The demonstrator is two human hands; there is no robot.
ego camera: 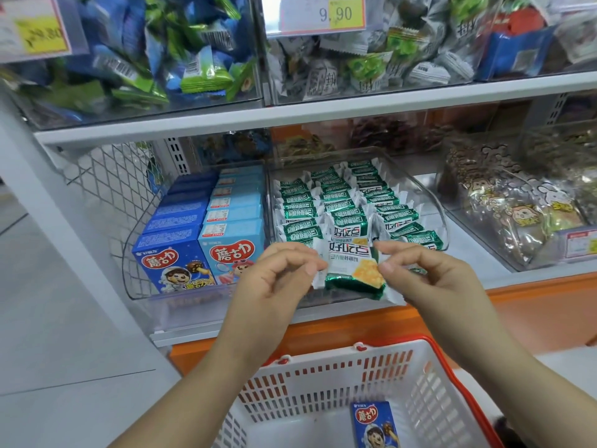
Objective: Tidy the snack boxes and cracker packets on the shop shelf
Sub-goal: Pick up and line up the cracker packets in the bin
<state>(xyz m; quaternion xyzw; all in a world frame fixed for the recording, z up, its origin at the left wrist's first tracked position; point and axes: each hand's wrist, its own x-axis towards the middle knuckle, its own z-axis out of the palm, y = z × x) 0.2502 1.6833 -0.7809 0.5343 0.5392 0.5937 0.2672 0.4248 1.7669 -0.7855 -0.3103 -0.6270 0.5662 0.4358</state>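
Here's the white shop shelf (323,114) filling the view, two tiers of it, with an orange base below. In front of it, low and close, sits a white slotted basket (326,355) with red handles. On the top tier, clear bins are stuffed with blue and green wrapped sweets (161,53) and, next door, grey wrapped ones (371,66). On the lower tier, on the left, the snack boxes (206,227) stand upright in two tidy files inside a clear tray, dark blue on the left, pale blue on the right, cartoon faces to the front. Just beside them, the green cracker packets (342,195) lie in overlapping rows in a second clear tray (433,202). Well to the right are clear bags of printed snacks (517,208). Now the hands: the left hand (274,279) and the right hand (420,279) are both up at the front edge of the cracker tray, each pinching between thumb and forefinger, the other fingers loosely curled. Between them is one cracker packet (352,270), green and white, held by its crimped ends, face toward the camera and slightly tilted, just in front of the front row. Down in the basket lies one dark blue box (374,425), face up. Up top, a price tag (323,12) reads 9.90.
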